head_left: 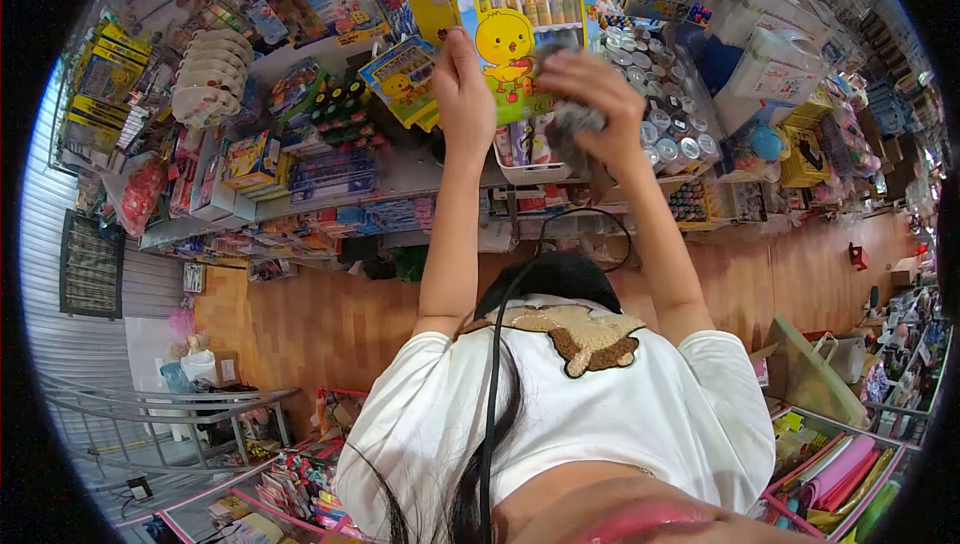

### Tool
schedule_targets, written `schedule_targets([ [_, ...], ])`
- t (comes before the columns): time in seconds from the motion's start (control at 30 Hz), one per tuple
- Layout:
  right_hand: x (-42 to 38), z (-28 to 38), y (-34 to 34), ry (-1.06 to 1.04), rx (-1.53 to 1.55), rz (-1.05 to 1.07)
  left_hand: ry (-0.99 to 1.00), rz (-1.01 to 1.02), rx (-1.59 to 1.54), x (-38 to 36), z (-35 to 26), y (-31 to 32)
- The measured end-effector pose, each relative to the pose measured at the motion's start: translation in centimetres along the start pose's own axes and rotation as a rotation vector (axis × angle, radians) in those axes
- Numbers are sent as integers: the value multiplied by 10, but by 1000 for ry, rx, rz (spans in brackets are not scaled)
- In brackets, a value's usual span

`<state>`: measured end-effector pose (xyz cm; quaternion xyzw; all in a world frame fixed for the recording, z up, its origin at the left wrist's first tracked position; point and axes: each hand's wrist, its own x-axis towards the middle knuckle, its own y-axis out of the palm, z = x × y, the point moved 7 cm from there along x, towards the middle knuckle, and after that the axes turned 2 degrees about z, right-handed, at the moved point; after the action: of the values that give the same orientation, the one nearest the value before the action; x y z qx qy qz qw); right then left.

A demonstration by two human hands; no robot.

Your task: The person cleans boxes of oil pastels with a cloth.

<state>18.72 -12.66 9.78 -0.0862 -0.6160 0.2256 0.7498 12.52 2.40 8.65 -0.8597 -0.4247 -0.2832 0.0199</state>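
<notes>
My left hand [466, 94] grips the left edge of a box of oil pastels [505, 39], its thumb lying on the front. The box is upright, blue and yellow, with a chick printed on it and a window showing the pastels. Bunched in my right hand [600, 99] is a grey cloth [578, 119], held at the box's lower right front. That hand is slightly blurred and covers part of the box. Below the box, a white bin [535, 174] with colourful packets sits on the shelf. Smaller chick-printed packs [400, 79] lie to the left of the box.
Many round clear-lidded containers [665, 124] fill the shelf on the right. Egg-carton-like packs [212, 79] hang at the left. A black cable [495, 364] runs down over my white shirt. Wooden floor [335, 319] lies behind me, with a metal railing [190, 414] at lower left.
</notes>
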Motion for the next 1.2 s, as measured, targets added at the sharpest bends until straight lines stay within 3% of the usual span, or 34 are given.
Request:
schedule_targets([
  [0.17, 47, -34, -25, 87, -76, -376, -112, 52, 30, -8, 5, 11],
  [0.27, 88, -11, -2, 192, -66, -197, -132, 40, 105, -7, 4, 7],
  [0.33, 87, 5, 10, 63, -21, -153, -77, 12, 120, -3, 0, 1],
  [0.37, 74, 1, 21, 0, 16, -165, -101, 19, 30, -3, 1, 1],
  [0.47, 34, 24, 32, 10, 137, 103, -211, -6, -289, -3, 19, -8],
  [0.57, -7, 23, 24, -3, 100, 233, 11, 218, 103, 9, 3, -3],
  [0.67, -26, -26, -19, 220, 223, -393, -55, 213, 53, 11, 2, 0],
  [0.73, -6, -43, -36, 425, 515, -559, -135, 206, 2, 10, 7, 2],
  [0.8, 26, -75, -31, 479, 803, -533, -235, 194, -46, 7, 20, 3],
  [0.9, 91, -62, -46, 457, 609, -420, -249, 236, -43, 9, 20, 5],
  [0.97, 103, -54, -28, 533, 720, -330, -242, 203, -40, 11, 15, 4],
  [1.03, 96, -50, -24, 495, 640, -294, -228, 198, -52, 13, 13, 2],
  [1.1, 59, -54, -16, 340, 370, -313, -205, 188, 22, 14, 14, -1],
  [1.17, 25, -48, -12, 403, 223, -324, -190, 171, 49, 14, 18, -5],
  [1.2, 17, -39, -11, 468, 311, -306, -188, 159, 39, 14, 23, -7],
])
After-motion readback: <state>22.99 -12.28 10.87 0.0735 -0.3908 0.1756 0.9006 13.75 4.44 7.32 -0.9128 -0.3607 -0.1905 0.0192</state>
